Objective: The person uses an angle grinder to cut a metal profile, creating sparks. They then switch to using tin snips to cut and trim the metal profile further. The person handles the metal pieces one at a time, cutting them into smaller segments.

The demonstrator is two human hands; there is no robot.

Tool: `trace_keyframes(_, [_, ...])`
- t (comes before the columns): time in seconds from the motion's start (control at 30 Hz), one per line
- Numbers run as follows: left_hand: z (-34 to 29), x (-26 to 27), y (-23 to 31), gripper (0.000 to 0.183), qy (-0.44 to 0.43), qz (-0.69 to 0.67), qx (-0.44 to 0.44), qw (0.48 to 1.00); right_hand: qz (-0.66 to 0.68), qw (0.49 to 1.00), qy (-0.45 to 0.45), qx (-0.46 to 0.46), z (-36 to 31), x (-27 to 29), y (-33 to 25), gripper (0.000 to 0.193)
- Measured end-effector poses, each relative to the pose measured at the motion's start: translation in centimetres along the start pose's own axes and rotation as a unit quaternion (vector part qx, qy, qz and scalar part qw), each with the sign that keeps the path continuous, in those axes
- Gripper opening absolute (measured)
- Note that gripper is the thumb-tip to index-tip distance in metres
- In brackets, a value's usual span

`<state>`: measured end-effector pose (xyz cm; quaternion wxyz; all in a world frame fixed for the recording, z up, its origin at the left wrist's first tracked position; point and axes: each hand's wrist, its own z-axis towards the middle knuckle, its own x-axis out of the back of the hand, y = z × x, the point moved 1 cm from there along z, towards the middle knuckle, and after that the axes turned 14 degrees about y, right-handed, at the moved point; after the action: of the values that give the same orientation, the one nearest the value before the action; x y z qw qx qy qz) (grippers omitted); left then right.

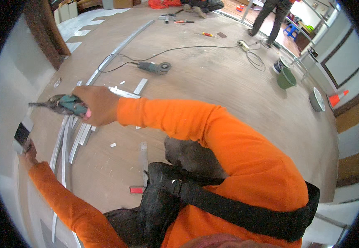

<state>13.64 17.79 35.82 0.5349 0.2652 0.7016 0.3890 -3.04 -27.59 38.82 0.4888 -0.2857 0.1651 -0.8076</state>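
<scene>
My right hand (98, 103) is closed around a teal and dark-grey drill (65, 104), whose thin tip points left toward the wall. Lower down at the left, my left hand (29, 155) grips a short silver metal piece (23, 134) with a dark face, close beside the wall. Its exact shape is hard to make out. The drill's tip is above the metal piece and apart from it. Under my right hand, several long silver metal profiles (66, 144) lie on the floor along the wall.
A corded angle grinder (154, 67) lies ahead, its cable running to an extension socket (243, 45). A square (144, 155) with a red end lies by my knee. Buckets (287, 78) and an orange cone (338, 98) stand right. Two people (270, 18) are at the far side.
</scene>
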Motion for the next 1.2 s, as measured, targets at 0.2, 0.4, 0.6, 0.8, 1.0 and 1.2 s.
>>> trace_keyframes(0.2, [-6.6, -6.0, -1.6, 0.027, 0.168, -0.054, -0.081, 0.981, 0.0, 0.996, 0.054, 0.073, -0.3, -0.1, 3.5, 0.042])
trace_keyframes(0.4, [-3.5, -5.5, -2.9, 0.028, 0.2, -0.164, 0.03, 0.965, 0.011, 0.999, 0.005, 0.037, -0.2, 2.8, -0.5, 0.04])
trace_keyframes(0.6, [-4.4, -7.4, -3.6, 0.029, 0.179, -0.15, 0.009, 0.972, -0.068, 0.992, -0.047, 0.097, 0.5, 1.0, -0.3, 0.041])
trace_keyframes(0.8, [-5.3, -8.8, -1.9, 0.034, 0.133, 0.218, -0.241, 0.936, 0.007, 0.994, -0.041, 0.099, 0.3, 0.5, -0.1, 0.049])
trace_keyframes(1.0, [2.8, 3.6, -0.2, 0.046, 0.131, 0.557, -0.437, 0.694, 0.138, 0.99, -0.015, 0.02, 0.4, 1.3, 1.6, 0.042])
trace_keyframes(1.2, [0.9, 4.3, 4.7, 0.046, 0.152, 0.193, -0.421, 0.873, 0.245, 0.958, 0.079, -0.128, 1.0, 5.1, 2.6, 0.031])
